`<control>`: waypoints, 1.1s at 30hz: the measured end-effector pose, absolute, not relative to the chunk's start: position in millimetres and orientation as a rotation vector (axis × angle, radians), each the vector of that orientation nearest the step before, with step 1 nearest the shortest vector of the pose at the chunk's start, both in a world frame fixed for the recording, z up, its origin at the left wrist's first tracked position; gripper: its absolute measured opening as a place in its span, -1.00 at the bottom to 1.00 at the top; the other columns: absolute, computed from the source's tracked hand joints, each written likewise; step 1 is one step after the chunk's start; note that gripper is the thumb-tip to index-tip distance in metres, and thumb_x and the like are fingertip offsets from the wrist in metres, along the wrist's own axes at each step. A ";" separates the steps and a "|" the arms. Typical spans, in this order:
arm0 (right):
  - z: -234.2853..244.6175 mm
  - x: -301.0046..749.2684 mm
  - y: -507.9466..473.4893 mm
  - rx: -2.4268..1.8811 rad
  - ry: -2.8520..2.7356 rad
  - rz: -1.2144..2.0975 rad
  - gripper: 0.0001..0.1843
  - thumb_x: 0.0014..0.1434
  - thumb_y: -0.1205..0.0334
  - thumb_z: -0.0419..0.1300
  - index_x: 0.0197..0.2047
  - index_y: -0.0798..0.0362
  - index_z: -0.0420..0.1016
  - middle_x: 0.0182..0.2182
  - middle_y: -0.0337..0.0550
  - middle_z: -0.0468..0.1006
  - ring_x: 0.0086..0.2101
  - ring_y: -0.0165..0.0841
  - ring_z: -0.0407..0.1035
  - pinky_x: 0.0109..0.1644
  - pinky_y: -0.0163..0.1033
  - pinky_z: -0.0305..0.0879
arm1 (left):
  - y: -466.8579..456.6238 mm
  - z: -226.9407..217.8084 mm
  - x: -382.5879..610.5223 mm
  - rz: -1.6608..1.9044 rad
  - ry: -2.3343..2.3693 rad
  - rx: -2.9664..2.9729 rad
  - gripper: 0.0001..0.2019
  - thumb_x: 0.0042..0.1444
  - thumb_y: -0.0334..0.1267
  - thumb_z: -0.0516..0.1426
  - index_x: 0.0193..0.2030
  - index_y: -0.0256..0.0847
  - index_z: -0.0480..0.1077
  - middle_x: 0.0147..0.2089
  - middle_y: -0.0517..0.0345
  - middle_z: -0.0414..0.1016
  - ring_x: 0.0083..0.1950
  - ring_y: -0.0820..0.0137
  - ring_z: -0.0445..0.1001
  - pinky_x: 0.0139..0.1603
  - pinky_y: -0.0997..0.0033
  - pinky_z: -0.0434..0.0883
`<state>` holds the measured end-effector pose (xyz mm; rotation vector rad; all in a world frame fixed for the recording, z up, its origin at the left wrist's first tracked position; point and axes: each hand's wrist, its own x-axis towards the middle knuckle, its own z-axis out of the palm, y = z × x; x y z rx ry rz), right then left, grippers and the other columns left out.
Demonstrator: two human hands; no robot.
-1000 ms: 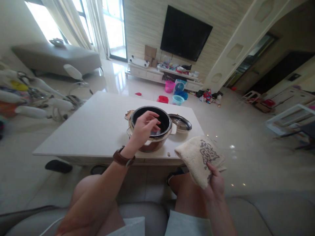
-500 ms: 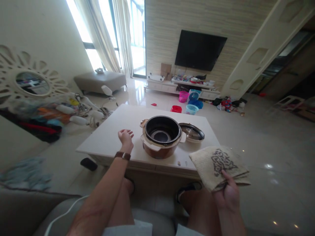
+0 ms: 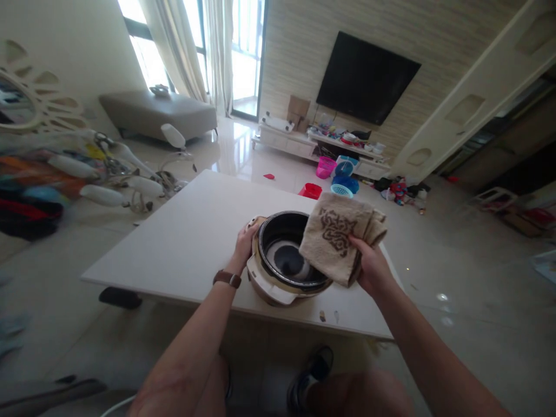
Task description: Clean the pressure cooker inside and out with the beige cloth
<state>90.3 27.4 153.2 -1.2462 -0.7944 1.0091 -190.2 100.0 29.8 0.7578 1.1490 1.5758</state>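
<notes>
An electric cooker with a dark, glossy inner pot stands uncovered on the white table. My left hand is closed on the cooker's left side, by the handle; its fingertips are partly out of sight. Pinched in my right hand, with the thumb on top, is a folded beige cloth with a dark brown pattern. It hangs over the right part of the pot's rim and covers some of the opening. I cannot tell whether it touches the rim. The cooker's lid is hidden behind the cloth.
Two small items lie near the table's front edge. Beyond the table stand a red basin, a light blue basket and a pink bin. A lamp with several white shades is at the left.
My left hand has moved from above the table onto the cooker's side. The right hand has brought the cloth up and left, over the pot's right side. My view has come closer.
</notes>
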 end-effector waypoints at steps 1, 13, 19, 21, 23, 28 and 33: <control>153.6 83.8 38.3 -1.296 -0.821 1.050 -0.52 0.00 0.18 0.43 0.04 0.01 0.60 -0.13 -0.11 0.73 -0.01 -0.10 0.59 0.22 0.11 0.48 | 101.4 29.0 -190.4 1.558 1.111 0.759 -0.77 0.00 -0.10 0.25 -0.30 -0.22 0.51 -0.29 0.12 0.55 -0.26 0.34 0.44 -0.19 0.36 0.41; 124.3 19.8 84.8 -1.521 -2.989 0.373 -0.30 0.17 0.55 0.03 0.32 -0.08 0.50 0.40 -0.04 0.36 0.34 -0.09 0.31 0.37 0.00 0.29 | 104.7 32.8 -183.3 1.606 1.075 0.638 -0.86 -0.06 -0.20 0.17 -0.54 -0.18 0.36 -0.53 0.23 0.38 -0.41 0.40 0.31 -0.29 0.37 0.37; 113.6 26.4 87.9 -1.629 -3.013 0.834 -0.18 0.03 0.51 0.13 0.38 -0.02 0.43 0.30 0.04 0.49 0.23 -0.08 0.45 0.31 -0.06 0.34 | 107.1 22.6 -183.7 1.631 1.044 0.648 -0.83 -0.02 -0.20 0.18 -0.54 -0.19 0.32 -0.56 0.30 0.29 -0.46 0.47 0.19 -0.37 0.42 0.28; 122.9 36.3 83.5 -1.606 -2.939 1.016 -0.22 0.02 0.47 0.16 0.34 -0.03 0.49 0.23 -0.01 0.57 0.18 -0.10 0.49 0.28 -0.09 0.36 | 108.8 18.5 -184.2 1.636 1.016 0.677 -0.84 -0.02 -0.20 0.19 -0.52 -0.20 0.35 -0.54 0.29 0.31 -0.44 0.46 0.21 -0.38 0.42 0.27; 134.8 45.3 84.1 -1.567 -2.791 1.176 -0.34 0.06 0.41 0.19 0.25 -0.03 0.56 0.13 -0.07 0.65 0.08 -0.13 0.54 0.23 -0.10 0.39 | 110.0 16.3 -184.6 1.640 1.001 0.701 -0.85 -0.01 -0.19 0.19 -0.48 -0.20 0.39 -0.50 0.27 0.35 -0.42 0.44 0.24 -0.36 0.42 0.28; 166.4 52.2 97.9 -1.616 -2.370 0.930 -0.60 0.26 0.24 0.11 0.10 0.05 0.62 -0.06 -0.10 0.71 -0.07 -0.11 0.56 0.11 -0.07 0.45 | 108.9 19.4 -183.6 1.650 1.001 0.720 -0.84 -0.02 -0.16 0.18 -0.46 -0.21 0.42 -0.47 0.23 0.38 -0.38 0.41 0.27 -0.30 0.39 0.30; 157.9 30.9 83.8 -1.574 -2.657 0.487 -0.40 0.18 0.43 0.11 0.26 -0.04 0.54 0.24 -0.06 0.56 0.12 -0.08 0.50 0.27 -0.06 0.35 | 106.1 25.1 -182.9 1.620 1.034 0.670 -0.84 -0.01 -0.19 0.17 -0.51 -0.20 0.36 -0.53 0.26 0.30 -0.44 0.44 0.21 -0.36 0.40 0.25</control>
